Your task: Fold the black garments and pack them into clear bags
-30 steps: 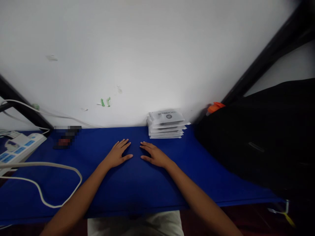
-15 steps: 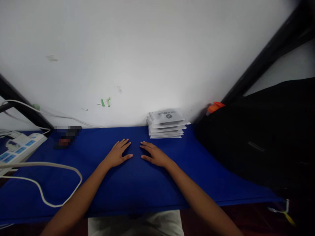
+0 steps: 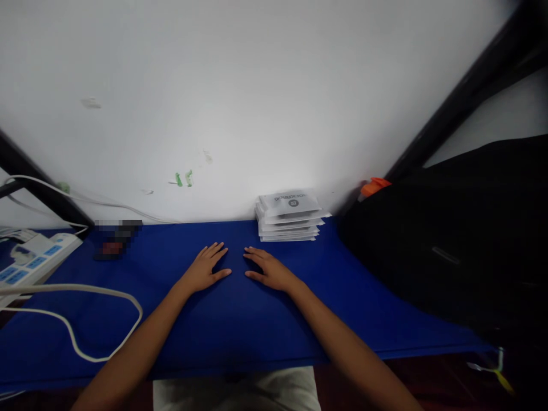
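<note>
My left hand [image 3: 207,268] lies flat on the blue surface [image 3: 240,325], thumb and fingers spread, with nothing in it. Opposite it, my right hand [image 3: 270,269] rests on the same surface, also holding nothing, its fingers pointing left and apart. A small gap separates the two hands. Behind my right hand, close to the wall, stands a stack of several thin white packets [image 3: 291,217]; the top one carries dark printed lettering and a round logo. Neither hand touches the stack.
On the left lie a white power strip [image 3: 47,257] with plugs and a looped white cable [image 3: 132,302]. A blurred-out dark item [image 3: 117,240] sits near the wall [image 3: 257,103]. A large black bag [image 3: 440,240] fills the right side, an orange object [image 3: 375,186] beside it.
</note>
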Demonstrator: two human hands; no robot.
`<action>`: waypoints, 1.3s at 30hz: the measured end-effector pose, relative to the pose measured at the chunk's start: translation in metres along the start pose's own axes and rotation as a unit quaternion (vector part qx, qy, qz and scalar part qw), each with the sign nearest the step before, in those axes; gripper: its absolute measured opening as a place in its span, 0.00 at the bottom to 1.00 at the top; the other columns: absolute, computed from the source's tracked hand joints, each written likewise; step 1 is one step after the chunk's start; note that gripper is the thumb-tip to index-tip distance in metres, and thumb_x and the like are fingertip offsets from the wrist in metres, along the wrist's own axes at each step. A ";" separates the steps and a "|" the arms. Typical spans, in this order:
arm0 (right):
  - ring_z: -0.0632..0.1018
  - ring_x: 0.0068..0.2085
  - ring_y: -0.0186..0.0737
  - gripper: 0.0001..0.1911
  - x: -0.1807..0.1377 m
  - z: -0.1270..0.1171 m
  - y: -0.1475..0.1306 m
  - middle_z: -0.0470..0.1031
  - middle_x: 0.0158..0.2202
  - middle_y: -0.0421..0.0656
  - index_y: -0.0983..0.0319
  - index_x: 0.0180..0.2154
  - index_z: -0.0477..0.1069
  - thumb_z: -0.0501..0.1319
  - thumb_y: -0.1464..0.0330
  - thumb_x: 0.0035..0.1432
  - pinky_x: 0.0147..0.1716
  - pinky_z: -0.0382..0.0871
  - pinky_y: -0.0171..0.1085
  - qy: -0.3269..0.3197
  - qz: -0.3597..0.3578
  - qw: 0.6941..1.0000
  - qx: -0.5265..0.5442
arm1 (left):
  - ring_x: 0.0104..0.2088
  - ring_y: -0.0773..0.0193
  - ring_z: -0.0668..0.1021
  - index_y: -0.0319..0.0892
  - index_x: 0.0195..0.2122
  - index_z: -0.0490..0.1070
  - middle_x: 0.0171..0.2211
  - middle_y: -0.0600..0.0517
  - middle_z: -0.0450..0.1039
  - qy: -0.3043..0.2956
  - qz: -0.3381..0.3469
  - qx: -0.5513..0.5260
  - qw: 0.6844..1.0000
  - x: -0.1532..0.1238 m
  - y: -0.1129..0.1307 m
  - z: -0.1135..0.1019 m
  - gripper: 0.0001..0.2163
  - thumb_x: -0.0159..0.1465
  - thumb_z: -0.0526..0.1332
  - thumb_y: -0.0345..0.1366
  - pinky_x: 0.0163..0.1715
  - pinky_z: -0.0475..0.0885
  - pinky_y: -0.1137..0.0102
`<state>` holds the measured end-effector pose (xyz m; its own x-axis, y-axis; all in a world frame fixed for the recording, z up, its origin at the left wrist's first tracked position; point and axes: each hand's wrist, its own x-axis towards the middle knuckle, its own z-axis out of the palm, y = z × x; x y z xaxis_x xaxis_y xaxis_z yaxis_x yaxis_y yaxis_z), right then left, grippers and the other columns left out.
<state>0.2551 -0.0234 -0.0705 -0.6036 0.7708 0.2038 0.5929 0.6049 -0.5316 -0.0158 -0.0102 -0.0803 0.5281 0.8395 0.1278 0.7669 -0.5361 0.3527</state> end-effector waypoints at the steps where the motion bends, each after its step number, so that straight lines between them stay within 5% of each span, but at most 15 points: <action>1: 0.61 0.66 0.50 0.28 0.000 0.000 0.000 0.61 0.65 0.53 0.60 0.61 0.64 0.60 0.56 0.63 0.63 0.57 0.52 0.001 0.000 1.000 0.000 | 0.68 0.49 0.56 0.45 0.66 0.58 0.68 0.43 0.54 -0.003 -0.002 0.000 1.000 0.000 0.000 0.000 0.33 0.65 0.52 0.60 0.65 0.51 0.49; 12: 0.61 0.66 0.51 0.28 0.000 0.001 0.000 0.61 0.65 0.55 0.63 0.61 0.64 0.61 0.57 0.63 0.63 0.58 0.53 0.000 -0.004 1.000 -0.004 | 0.68 0.51 0.56 0.45 0.66 0.58 0.68 0.44 0.53 -0.012 -0.008 0.003 1.000 0.000 0.003 -0.003 0.34 0.65 0.52 0.60 0.66 0.50 0.50; 17: 0.70 0.60 0.47 0.20 -0.002 -0.004 -0.001 0.70 0.59 0.52 0.60 0.56 0.68 0.58 0.61 0.66 0.58 0.66 0.50 0.075 -0.053 0.995 -0.029 | 0.68 0.50 0.55 0.45 0.66 0.57 0.68 0.44 0.53 -0.015 -0.011 0.003 1.000 0.001 0.002 -0.003 0.34 0.65 0.52 0.60 0.66 0.50 0.50; 21: 0.73 0.55 0.46 0.17 -0.005 -0.034 0.004 0.74 0.53 0.51 0.59 0.54 0.69 0.52 0.71 0.65 0.55 0.69 0.51 0.239 -0.087 0.958 -0.133 | 0.69 0.51 0.55 0.45 0.66 0.57 0.68 0.44 0.52 -0.018 -0.004 -0.003 1.000 0.000 0.001 -0.003 0.34 0.65 0.51 0.60 0.66 0.49 0.50; 24: 0.69 0.58 0.52 0.23 -0.005 -0.065 0.015 0.71 0.56 0.54 0.62 0.56 0.67 0.51 0.77 0.60 0.56 0.65 0.54 0.317 -0.010 0.914 -0.251 | 0.69 0.50 0.55 0.46 0.66 0.57 0.68 0.43 0.52 -0.015 0.002 -0.009 1.000 0.000 0.000 -0.003 0.33 0.65 0.51 0.60 0.66 0.49 0.50; 28: 0.66 0.60 0.57 0.29 -0.002 -0.101 0.034 0.67 0.58 0.57 0.67 0.59 0.63 0.54 0.78 0.54 0.57 0.60 0.53 0.282 0.081 0.876 -0.382 | 0.68 0.49 0.55 0.45 0.66 0.57 0.68 0.42 0.52 -0.014 0.003 -0.016 1.000 0.000 -0.001 -0.003 0.34 0.65 0.51 0.60 0.66 0.49 0.48; 33: 0.71 0.45 0.53 0.23 0.007 -0.129 0.053 0.75 0.44 0.53 0.65 0.51 0.71 0.55 0.78 0.53 0.47 0.63 0.48 0.252 0.096 0.862 -0.429 | 0.68 0.48 0.55 0.44 0.65 0.58 0.68 0.42 0.53 -0.011 0.003 -0.028 1.000 -0.001 -0.001 -0.002 0.34 0.64 0.53 0.60 0.66 0.49 0.48; 35: 0.70 0.42 0.53 0.20 0.010 -0.134 0.051 0.75 0.39 0.53 0.65 0.49 0.72 0.56 0.77 0.53 0.43 0.63 0.47 0.253 0.092 0.862 -0.431 | 0.67 0.48 0.60 0.44 0.63 0.61 0.66 0.42 0.58 0.023 0.004 -0.057 0.998 -0.001 0.000 -0.002 0.33 0.63 0.56 0.59 0.65 0.53 0.49; 39: 0.69 0.42 0.52 0.20 0.011 -0.115 0.017 0.74 0.42 0.53 0.64 0.54 0.70 0.54 0.75 0.60 0.42 0.61 0.47 0.256 0.048 0.867 -0.425 | 0.56 0.53 0.73 0.44 0.59 0.64 0.56 0.42 0.70 0.207 -0.017 -0.154 0.966 -0.003 0.001 -0.010 0.26 0.66 0.55 0.55 0.57 0.67 0.55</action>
<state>0.3199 0.0185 0.0178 -0.3433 0.6813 0.6465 0.9371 0.2944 0.1875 -0.0203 -0.0120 -0.0712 0.2650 0.8533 0.4491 0.6025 -0.5101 0.6138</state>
